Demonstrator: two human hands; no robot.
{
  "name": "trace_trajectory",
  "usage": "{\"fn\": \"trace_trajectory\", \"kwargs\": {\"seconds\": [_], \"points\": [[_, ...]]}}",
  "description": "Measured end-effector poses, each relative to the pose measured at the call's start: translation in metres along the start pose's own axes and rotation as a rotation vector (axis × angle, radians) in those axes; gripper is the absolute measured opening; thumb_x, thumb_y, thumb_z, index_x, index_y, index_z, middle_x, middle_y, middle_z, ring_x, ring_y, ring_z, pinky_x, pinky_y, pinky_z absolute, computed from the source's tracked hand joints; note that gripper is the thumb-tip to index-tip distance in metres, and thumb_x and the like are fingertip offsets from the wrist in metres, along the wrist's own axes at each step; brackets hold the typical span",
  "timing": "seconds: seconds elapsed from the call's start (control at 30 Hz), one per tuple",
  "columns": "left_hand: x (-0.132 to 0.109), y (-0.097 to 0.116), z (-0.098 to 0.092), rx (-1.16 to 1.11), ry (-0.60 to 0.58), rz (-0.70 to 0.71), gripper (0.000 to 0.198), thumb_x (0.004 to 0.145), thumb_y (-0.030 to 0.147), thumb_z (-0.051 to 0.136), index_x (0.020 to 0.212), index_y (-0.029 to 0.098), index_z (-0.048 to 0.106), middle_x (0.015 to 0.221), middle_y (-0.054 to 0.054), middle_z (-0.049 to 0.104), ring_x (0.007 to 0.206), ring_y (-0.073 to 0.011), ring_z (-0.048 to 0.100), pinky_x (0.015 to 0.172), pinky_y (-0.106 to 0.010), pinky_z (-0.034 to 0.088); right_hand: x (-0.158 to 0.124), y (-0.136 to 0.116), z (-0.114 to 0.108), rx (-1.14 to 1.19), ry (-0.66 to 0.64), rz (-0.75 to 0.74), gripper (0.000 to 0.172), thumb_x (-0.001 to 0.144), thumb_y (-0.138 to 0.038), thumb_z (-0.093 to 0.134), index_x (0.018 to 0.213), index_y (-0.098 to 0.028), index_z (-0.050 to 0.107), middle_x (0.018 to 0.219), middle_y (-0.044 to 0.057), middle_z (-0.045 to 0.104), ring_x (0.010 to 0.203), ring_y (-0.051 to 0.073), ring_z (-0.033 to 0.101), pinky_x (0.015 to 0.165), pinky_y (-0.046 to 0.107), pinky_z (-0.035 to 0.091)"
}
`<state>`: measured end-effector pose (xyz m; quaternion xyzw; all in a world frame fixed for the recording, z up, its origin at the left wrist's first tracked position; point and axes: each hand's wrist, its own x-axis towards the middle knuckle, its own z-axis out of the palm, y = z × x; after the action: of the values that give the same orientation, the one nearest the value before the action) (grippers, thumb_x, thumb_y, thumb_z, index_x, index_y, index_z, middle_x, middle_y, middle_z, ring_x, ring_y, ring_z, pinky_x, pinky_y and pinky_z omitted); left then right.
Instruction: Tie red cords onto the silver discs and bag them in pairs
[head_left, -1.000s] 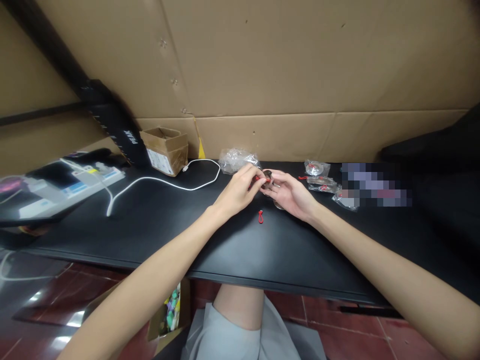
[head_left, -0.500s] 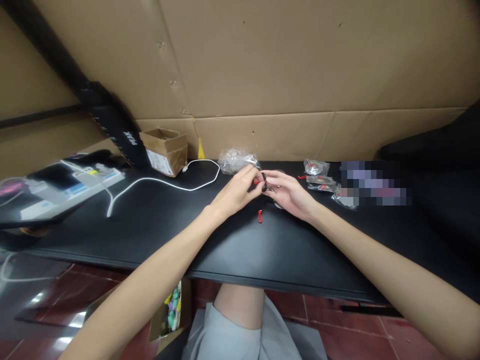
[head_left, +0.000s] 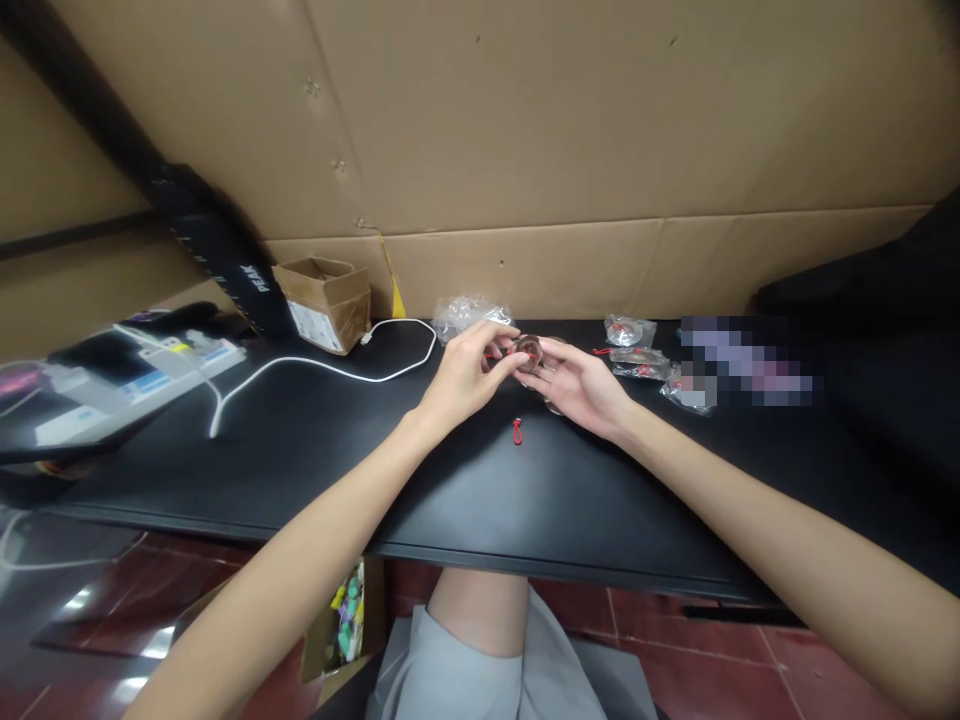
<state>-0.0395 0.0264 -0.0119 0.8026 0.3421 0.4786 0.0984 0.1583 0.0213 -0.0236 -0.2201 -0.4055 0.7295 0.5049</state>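
Note:
Between my two hands, above the black table, is a small round shiny disc with a bit of red cord across it. My left hand pinches its left side with thumb and fingers. From the right, my right hand supports the same disc on its fingertips, palm turned partly up. Below them a red cord loop lies on the table. Part of another round object shows under my right hand, mostly hidden.
Several round items in clear wrappers lie to the right, with red cords among them. Crumpled clear plastic sits behind my left hand. Farther left are an open cardboard box, a white cable and a power strip.
The disc has turned from nearly edge-on so that its round face shows. My right fingers have opened out slightly beneath it. The red loop stays on the table.

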Motion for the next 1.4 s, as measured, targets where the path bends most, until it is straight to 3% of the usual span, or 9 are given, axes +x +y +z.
{"fn": "trace_trajectory", "kwargs": {"seconds": [0.2,0.47,0.67,1.03,1.4], "points": [[0.001,-0.001,-0.008,-0.016,0.032,0.003,0.013,0.096,0.031,0.072,0.098,0.019,0.076,0.091,-0.003,0.075,0.079,-0.0136,0.068,0.07,-0.026,0.052,0.001,0.0,-0.005,0.031,0.034,-0.027,0.01,0.089,-0.025,0.075,0.098,-0.021,0.079,0.112,0.005,0.077,0.108,0.023,0.07,0.113,0.044,0.052],[0.001,0.001,-0.007,-0.045,-0.057,-0.012,0.015,0.097,0.029,0.07,0.107,0.021,0.077,0.097,-0.004,0.078,0.084,-0.0146,0.07,0.07,-0.027,0.051,0.0,0.001,-0.003,0.027,0.021,-0.032,0.009,0.089,-0.026,0.075,0.097,-0.022,0.078,0.112,0.003,0.077,0.11,0.023,0.069,0.111,0.044,0.052],[-0.001,-0.001,-0.003,-0.024,-0.097,-0.007,0.017,0.095,0.035,0.074,0.105,0.022,0.078,0.093,-0.003,0.077,0.072,-0.013,0.063,0.065,-0.027,0.048,-0.001,0.001,-0.002,-0.002,0.011,-0.023,0.01,0.088,-0.029,0.075,0.097,-0.024,0.078,0.11,0.003,0.077,0.11,0.022,0.068,0.111,0.043,0.05],[-0.001,0.005,-0.002,0.033,-0.058,0.002,0.009,0.096,0.025,0.069,0.094,0.019,0.074,0.083,-0.002,0.073,0.067,-0.0114,0.059,0.066,-0.026,0.049,-0.003,0.0,0.005,-0.064,0.036,-0.03,0.015,0.082,-0.029,0.083,0.096,-0.024,0.079,0.114,0.005,0.076,0.111,0.024,0.067,0.111,0.046,0.049],[-0.003,0.009,-0.002,0.047,-0.082,0.016,0.006,0.095,0.021,0.07,0.096,0.02,0.076,0.081,0.0,0.069,0.068,-0.0113,0.059,0.069,-0.025,0.05,-0.003,0.002,0.005,-0.118,0.04,-0.036,0.019,0.081,-0.03,0.085,0.097,-0.024,0.08,0.109,0.006,0.077,0.109,0.023,0.068,0.107,0.046,0.05]]}}
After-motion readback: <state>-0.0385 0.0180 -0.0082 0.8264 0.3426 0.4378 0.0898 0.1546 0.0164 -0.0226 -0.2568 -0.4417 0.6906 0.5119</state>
